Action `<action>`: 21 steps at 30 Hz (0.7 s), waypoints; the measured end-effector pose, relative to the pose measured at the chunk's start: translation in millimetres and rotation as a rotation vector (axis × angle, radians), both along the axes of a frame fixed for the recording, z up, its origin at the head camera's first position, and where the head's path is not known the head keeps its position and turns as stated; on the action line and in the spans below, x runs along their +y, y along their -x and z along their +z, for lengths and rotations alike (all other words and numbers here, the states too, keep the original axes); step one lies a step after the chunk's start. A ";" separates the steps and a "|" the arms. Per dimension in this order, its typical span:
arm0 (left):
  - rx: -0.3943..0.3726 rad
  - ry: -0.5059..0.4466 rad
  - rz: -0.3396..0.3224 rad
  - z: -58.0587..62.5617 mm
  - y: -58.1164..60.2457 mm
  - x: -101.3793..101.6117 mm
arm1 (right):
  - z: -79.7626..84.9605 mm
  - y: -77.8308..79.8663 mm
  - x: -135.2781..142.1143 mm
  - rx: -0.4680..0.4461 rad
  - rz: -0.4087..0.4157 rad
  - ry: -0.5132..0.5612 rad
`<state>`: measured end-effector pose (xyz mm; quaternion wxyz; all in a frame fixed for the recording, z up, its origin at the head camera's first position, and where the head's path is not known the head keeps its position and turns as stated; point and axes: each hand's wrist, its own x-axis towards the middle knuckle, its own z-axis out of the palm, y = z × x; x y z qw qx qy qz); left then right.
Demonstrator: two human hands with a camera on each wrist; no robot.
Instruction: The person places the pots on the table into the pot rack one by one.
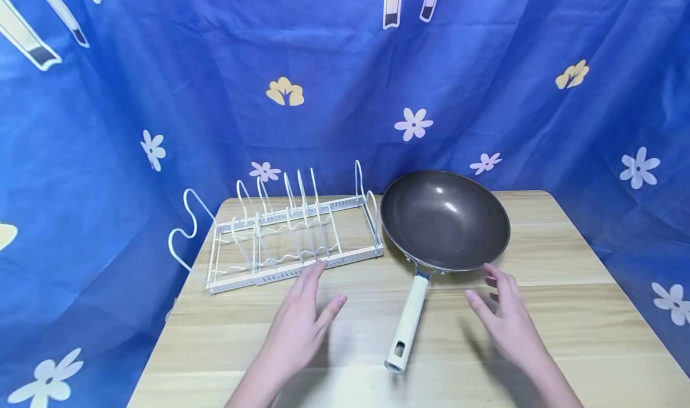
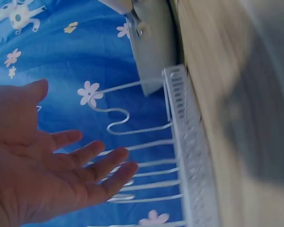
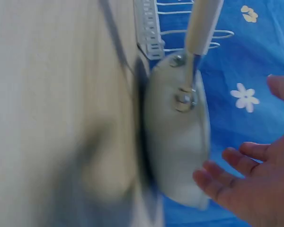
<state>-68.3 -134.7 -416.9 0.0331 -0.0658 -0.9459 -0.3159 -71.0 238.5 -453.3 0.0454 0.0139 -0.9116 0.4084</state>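
Observation:
A frying pan [image 1: 444,219] with a dark inside and a pale handle [image 1: 408,324] rests on the table, its handle pointing toward me. Left of it stands a white wire rack [image 1: 293,264] with several upright loops. My left hand [image 1: 296,321] hovers before the rack's front rail, fingers spread and holding nothing. On the other side of the handle, my right hand [image 1: 507,318] is near the pan's front right rim, its fingers loosely bent around nothing. In the right wrist view, the fingertips appear close to the pan's pale outer side [image 3: 175,137]; whether they touch it I cannot tell.
The wooden table [image 1: 566,336] carries both the rack and the pan. A blue patterned cloth [image 1: 345,96] hangs behind and at both sides. One curved wire end [image 1: 185,234] of the rack juts past the table's left edge.

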 end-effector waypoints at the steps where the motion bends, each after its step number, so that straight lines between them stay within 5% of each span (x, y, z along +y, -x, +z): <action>1: -0.039 -0.050 0.004 -1.1 0.0 1.8 | -3.4 1.0 -1.5 -0.026 0.012 0.072; 6: -0.232 -0.323 -0.016 -9.0 -1.5 12.5 | -19.2 6.5 -9.7 -0.204 0.047 0.465; 11: -0.362 -0.497 -0.137 -19.1 -6.2 23.9 | -35.8 11.3 -18.2 -0.342 0.048 0.817; 21: -0.680 -0.917 -0.307 -34.2 -16.0 55.1 | -62.6 25.9 -43.0 -0.455 0.247 1.195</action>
